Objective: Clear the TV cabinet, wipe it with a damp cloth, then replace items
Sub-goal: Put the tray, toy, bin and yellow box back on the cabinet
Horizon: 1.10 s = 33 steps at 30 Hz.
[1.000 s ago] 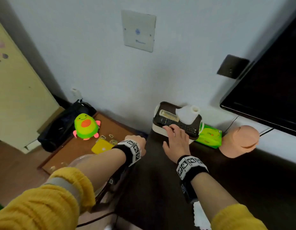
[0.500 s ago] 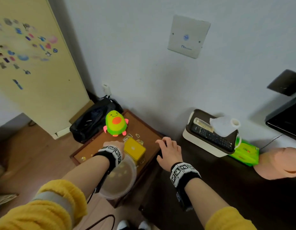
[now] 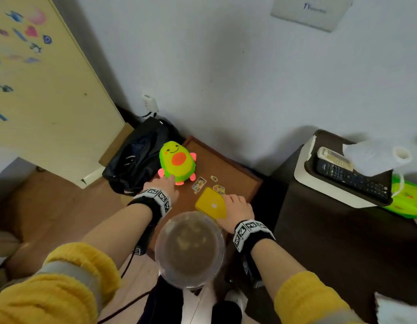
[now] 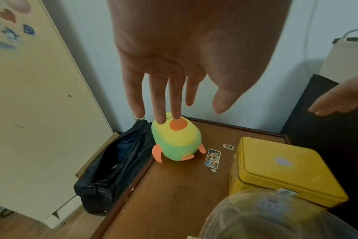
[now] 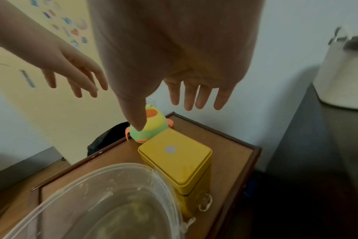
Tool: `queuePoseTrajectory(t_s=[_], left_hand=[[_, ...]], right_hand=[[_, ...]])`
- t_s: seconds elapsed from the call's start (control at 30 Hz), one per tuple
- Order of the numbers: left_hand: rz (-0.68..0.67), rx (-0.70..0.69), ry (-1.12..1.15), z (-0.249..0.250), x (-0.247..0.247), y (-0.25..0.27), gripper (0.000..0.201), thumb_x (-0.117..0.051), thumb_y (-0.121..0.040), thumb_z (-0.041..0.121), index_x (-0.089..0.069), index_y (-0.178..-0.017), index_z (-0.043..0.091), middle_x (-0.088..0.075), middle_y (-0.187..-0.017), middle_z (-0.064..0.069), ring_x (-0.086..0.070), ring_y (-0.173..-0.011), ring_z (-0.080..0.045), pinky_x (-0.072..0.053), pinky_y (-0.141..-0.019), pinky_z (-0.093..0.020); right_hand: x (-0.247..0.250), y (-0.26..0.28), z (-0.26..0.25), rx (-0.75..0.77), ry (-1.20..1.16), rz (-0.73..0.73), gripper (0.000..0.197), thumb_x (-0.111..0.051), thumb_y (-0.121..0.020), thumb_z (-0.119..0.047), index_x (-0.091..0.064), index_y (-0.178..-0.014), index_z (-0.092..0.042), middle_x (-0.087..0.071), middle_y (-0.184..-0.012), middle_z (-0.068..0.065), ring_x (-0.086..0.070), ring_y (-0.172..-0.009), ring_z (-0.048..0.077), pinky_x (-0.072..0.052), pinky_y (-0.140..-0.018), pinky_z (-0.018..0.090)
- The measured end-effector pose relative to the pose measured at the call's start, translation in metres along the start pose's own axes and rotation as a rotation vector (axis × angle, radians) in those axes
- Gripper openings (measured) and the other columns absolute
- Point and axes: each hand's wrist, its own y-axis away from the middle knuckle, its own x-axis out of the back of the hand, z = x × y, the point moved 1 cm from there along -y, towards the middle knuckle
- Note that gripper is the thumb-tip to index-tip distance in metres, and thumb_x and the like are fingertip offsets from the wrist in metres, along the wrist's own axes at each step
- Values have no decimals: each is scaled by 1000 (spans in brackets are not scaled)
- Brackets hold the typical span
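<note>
The avocado plush toy (image 3: 177, 161) stands upright at the far left corner of the low brown side table (image 3: 238, 174), just beside the wall, with the yellow tin (image 3: 211, 203) near it toward the dark TV cabinet (image 3: 343, 235) and a few small stickers (image 3: 199, 184) lying flat between the two. A clear plastic tub (image 3: 191, 246) stands at the table's near edge. The left hand (image 3: 164, 185) hovers above the plush, fingers straight and slightly apart, holding nothing; the right hand (image 3: 236, 205) hangs above the tin, fingers spread and empty. The step in hand appears to be picking these two items up. Done well, each hand comes straight down: the left wraps the soft body around its middle, the right takes the tin by opposite walls below the lid so that the lid cannot lift off. Both then rise clear of the tub before travelling.
</note>
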Motion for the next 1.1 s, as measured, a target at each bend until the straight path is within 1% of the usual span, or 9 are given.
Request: queuePoseTrajectory(t_s=[0.1,0.27,0.37,0.47,0.6,0.73,0.83,0.93,1.1], left_hand=[[4,11,84,-13,-9,-33,51,-47,-90,44,-37,-131,15,-48,-129,-13,-55,-112,-34,-48,-86,-45],[74,44,181,-29,-24,-89,75,-54,-88,49,-20,-147,14,-36,-146,-11,-40,-131,-32,-41,-100,-49],[36,45,189,-34,-32,-118,90,-54,-88,50,-2,-152,13,-15,-158,-6,-16,-146,-27,-25,-113,-53],[-19,97,184,-35,-41,-141,102,-56,-85,56,11,-151,16,0,-161,-6,-3,-148,-29,-17,-114,-57],[-64,231,369,-34,-55,-167,117,-64,-76,61,15,-150,16,-7,-158,-17,-12,-145,-36,-21,-114,-57],[-40,338,709,-26,-56,-181,119,-71,-77,48,16,-148,7,-27,-151,-22,-40,-133,-39,-36,-107,-50],[10,431,767,-18,-53,-185,116,-75,-75,45,3,-149,1,-27,-150,-22,-41,-132,-38,-37,-105,-46],[-28,458,750,-14,-55,-188,117,-79,-67,51,-11,-145,-4,-37,-143,-22,-46,-126,-38,-42,-101,-48],[-13,421,769,-7,-61,-186,101,-86,-57,43,-29,-133,9,-39,-135,-18,-50,-116,-41,-45,-95,-52]], right_hand=[[-16,-27,-17,-125,-127,-36,84,-58,-79,-56,-20,-147,-25,-31,-149,0,-28,-136,26,-32,-107,44],[-44,-61,-23,-290,-269,-143,104,-64,-72,-66,-2,-149,-37,-2,-158,-9,-1,-146,30,-12,-111,64],[-65,-74,-16,-352,-265,-167,91,-62,-81,-53,-4,-148,-39,0,-159,-9,1,-145,32,-19,-108,68],[-80,-86,-7,-353,-310,-158,88,-62,-82,-50,-6,-148,-36,-7,-157,-4,1,-143,34,-26,-110,60],[-87,-89,0,-246,-323,-116,91,-60,-85,-50,0,-150,-29,-5,-158,-1,1,-142,34,-21,-115,49],[-91,-85,0,-176,-347,-55,90,-57,-88,-48,5,-150,-32,2,-159,-5,7,-144,29,-22,-115,45],[-94,-86,4,-167,-377,-43,89,-60,-84,-51,0,-149,-38,-2,-157,-7,6,-143,27,-18,-116,45],[-95,-90,10,-149,-437,-52,93,-66,-78,-54,-6,-148,-39,-12,-152,-8,1,-139,24,-12,-116,42],[-99,-96,16,-163,-427,-65,109,-74,-62,-59,-5,-145,-45,-17,-143,-12,-7,-133,23,-22,-114,42]])
